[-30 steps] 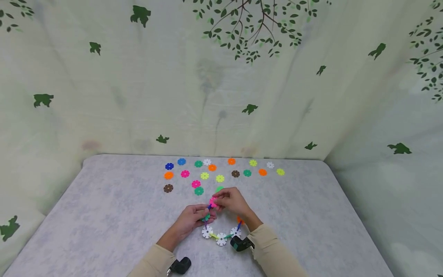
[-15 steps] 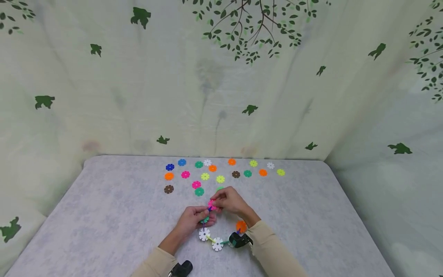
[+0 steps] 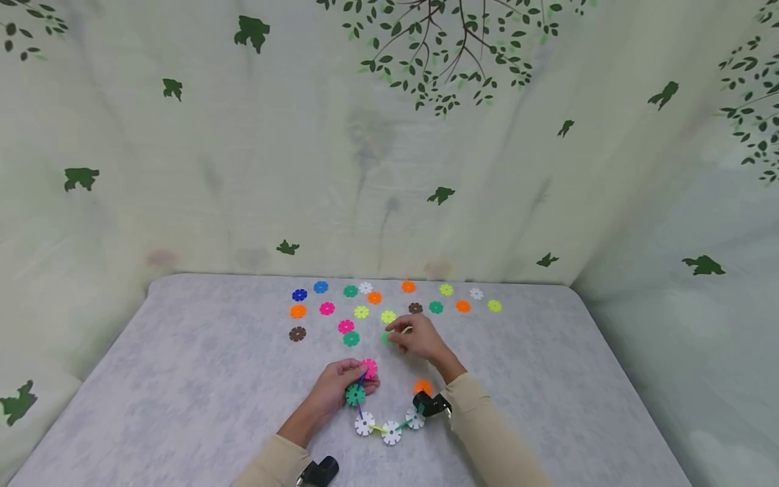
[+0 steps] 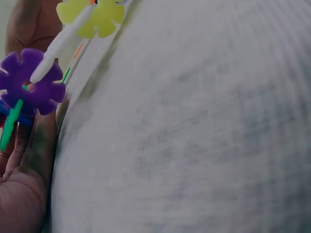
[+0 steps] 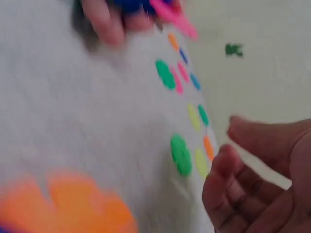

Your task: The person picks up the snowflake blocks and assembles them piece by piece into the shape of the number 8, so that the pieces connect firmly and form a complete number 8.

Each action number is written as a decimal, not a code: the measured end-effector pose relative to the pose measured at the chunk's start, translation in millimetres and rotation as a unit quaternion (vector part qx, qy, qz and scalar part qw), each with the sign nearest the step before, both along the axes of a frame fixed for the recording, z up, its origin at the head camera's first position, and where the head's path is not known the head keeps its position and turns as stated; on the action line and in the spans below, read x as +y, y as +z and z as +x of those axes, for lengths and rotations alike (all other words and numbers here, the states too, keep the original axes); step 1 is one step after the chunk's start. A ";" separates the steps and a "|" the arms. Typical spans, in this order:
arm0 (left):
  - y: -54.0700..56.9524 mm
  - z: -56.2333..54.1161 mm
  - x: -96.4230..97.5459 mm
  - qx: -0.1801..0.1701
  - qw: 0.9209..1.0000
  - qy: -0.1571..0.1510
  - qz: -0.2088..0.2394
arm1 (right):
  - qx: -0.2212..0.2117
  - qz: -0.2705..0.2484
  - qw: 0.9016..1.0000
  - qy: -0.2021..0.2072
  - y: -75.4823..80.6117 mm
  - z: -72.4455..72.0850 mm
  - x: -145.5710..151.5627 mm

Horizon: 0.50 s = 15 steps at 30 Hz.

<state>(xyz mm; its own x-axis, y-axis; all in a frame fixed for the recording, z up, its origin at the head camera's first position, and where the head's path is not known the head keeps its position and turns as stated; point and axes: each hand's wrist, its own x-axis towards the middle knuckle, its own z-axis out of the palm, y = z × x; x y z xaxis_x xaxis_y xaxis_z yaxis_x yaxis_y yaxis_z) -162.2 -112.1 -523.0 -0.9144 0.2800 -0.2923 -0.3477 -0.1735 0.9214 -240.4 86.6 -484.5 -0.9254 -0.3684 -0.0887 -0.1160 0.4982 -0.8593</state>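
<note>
My left hand (image 3: 333,385) holds a chain of interlocking flower discs near its end, pinching beside a pink disc (image 3: 369,368) and a teal one (image 3: 356,394). The chain curves over the table through white discs (image 3: 391,433) to an orange disc (image 3: 422,387) by my right wrist. In the left wrist view, purple (image 4: 46,92) and yellow (image 4: 109,18) discs show, with a white one (image 4: 56,51) edge-on between them. My right hand (image 3: 420,338) hovers beside a loose green disc (image 5: 181,154), thumb and fingers apart, nothing between them. Fingers partly cover that disc in the head view.
Several loose discs lie flat toward the table's (image 3: 182,379) back edge, among them a brown disc (image 3: 297,334), a pink disc (image 3: 346,327) and a yellow disc (image 3: 495,306). A leaf-print curtain (image 3: 316,169) hangs behind. Black wrist cameras (image 3: 431,404) sit on both wrists.
My right hand has let go of the pink disc and moved up and right to the loose green disc. The left hand still holds the chain, its pink end now more visible.
</note>
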 end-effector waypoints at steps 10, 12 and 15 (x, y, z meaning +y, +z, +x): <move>0.1 2.5 0.6 -0.009 1.000 0.005 -0.003 | 0.002 0.174 0.984 0.039 -13.5 -27.8 1.8; 0.2 3.2 0.8 0.001 1.000 0.006 -0.010 | 0.019 0.186 0.981 0.042 -13.8 -27.9 -0.8; 0.8 3.6 1.3 0.011 1.000 0.006 -0.018 | 0.025 0.170 0.984 0.038 -11.8 -26.8 -1.8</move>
